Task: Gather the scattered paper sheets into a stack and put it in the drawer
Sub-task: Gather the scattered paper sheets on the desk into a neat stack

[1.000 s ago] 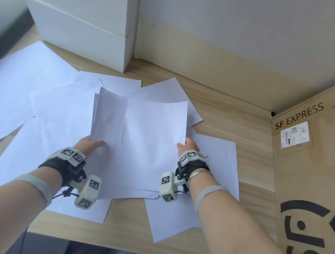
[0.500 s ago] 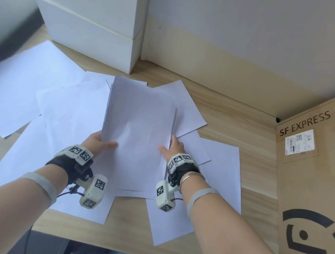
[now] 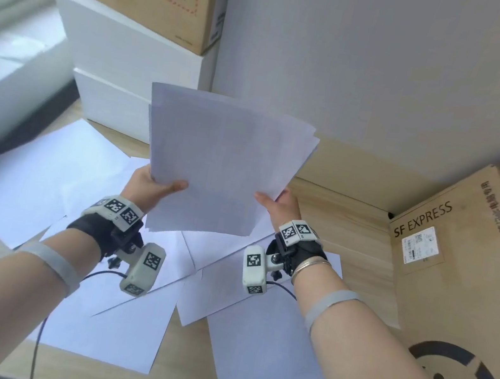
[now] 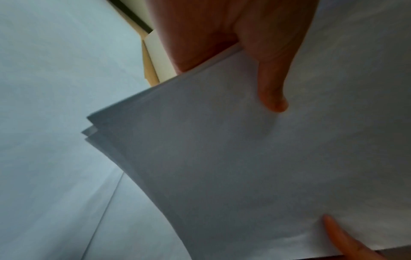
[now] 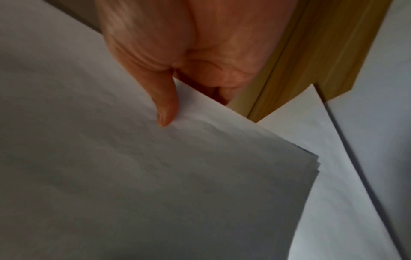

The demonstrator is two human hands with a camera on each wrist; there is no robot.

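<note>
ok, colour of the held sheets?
Plain white stack of sheets, unprinted side showing; clearest in the head view.

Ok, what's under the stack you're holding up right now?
Both the left hand and right hand hold the stack above the desk. Loose sheets lie scattered beneath it. What lies directly behind the stack is covered.

Cardboard boxes (SF Express), wall

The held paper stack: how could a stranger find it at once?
Start at the wooden desk strewn with loose sheets. Above them, the left hand and right hand grip the paper stack. It alone is lifted, several sheets thick.
</note>
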